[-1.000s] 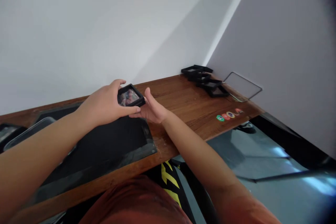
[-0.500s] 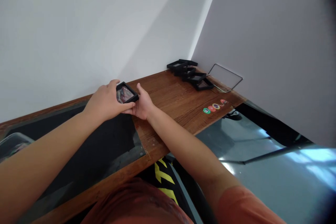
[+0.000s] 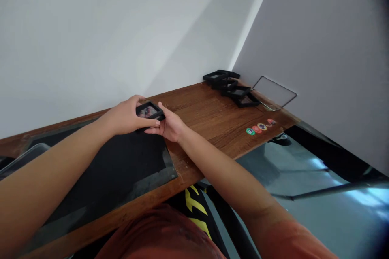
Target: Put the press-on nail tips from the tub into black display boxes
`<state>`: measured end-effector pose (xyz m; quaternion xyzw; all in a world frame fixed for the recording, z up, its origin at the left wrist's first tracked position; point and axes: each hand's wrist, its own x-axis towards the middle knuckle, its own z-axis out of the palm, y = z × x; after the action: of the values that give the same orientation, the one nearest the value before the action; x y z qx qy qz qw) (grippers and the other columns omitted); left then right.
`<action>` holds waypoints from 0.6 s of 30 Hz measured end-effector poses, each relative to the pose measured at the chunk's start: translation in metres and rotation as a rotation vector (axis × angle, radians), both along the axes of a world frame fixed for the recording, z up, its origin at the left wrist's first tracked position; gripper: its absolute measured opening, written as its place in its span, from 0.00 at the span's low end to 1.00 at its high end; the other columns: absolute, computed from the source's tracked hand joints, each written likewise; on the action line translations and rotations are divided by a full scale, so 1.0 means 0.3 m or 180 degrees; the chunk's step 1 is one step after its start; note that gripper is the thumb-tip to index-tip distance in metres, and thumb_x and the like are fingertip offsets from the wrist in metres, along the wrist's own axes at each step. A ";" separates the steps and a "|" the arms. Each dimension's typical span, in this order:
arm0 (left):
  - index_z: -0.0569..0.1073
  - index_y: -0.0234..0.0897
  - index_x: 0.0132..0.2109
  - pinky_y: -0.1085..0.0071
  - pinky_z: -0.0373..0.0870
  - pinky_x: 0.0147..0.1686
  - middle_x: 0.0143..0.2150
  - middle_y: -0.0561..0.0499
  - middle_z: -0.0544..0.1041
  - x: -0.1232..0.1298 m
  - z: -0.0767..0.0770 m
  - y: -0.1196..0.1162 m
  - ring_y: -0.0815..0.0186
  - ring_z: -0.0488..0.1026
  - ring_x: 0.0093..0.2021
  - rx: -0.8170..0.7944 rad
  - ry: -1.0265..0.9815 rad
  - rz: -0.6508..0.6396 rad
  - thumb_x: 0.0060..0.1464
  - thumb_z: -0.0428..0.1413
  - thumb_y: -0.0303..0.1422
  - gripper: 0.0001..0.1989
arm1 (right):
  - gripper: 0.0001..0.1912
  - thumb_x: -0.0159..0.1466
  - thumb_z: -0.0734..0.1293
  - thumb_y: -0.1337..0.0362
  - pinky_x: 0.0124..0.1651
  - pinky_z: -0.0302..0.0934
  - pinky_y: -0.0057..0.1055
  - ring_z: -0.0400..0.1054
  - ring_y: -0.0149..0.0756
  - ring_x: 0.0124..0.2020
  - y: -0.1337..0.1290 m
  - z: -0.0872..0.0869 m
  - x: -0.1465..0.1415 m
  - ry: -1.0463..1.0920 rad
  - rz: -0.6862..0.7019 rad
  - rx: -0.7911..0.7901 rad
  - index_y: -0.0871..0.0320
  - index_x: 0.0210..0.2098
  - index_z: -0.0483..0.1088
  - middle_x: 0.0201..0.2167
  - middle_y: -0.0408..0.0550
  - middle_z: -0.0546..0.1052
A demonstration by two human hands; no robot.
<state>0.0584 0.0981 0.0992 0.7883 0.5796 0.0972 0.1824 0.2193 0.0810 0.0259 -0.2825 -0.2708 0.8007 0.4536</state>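
Observation:
A small square black display frame (image 3: 149,110) with a clear window is held over the table by both hands. Something reddish and pale shows through the window, too small to make out. My left hand (image 3: 125,115) grips the frame's left side, thumb along the near edge. From the right, my right hand (image 3: 170,124) closes on the corner, its thumb on the far side and fingers underneath. Below the left thumb a dark edge shows; I cannot tell whether it belongs to the frame.
Several similar black frames (image 3: 238,90) lie overlapping in the far corner. Beside them a thin wire rectangle (image 3: 296,95) leans against the wall. Round stickers (image 3: 257,129) sit near the table's right edge. A black mat (image 3: 121,170) covers the left part, with a clear container (image 3: 26,160) beyond my left forearm.
The view has swung a little left, so the table and stacked frames appear farther right. The held frame now lies flatter, still between both hands.

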 end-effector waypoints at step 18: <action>0.86 0.46 0.44 0.63 0.80 0.35 0.45 0.42 0.86 -0.178 0.105 0.014 0.50 0.84 0.44 -0.2091 -0.1135 -0.0173 0.48 0.61 0.58 0.26 | 0.18 0.78 0.52 0.62 0.31 0.78 0.35 0.79 0.37 0.28 -0.055 -0.029 -0.046 -0.0180 0.0801 -0.0053 0.63 0.44 0.70 0.31 0.50 0.81</action>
<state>0.0051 0.1024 0.1308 0.6735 0.5179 0.0369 0.5261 0.2054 0.0643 0.0174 -0.2726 -0.3102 0.8452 0.3393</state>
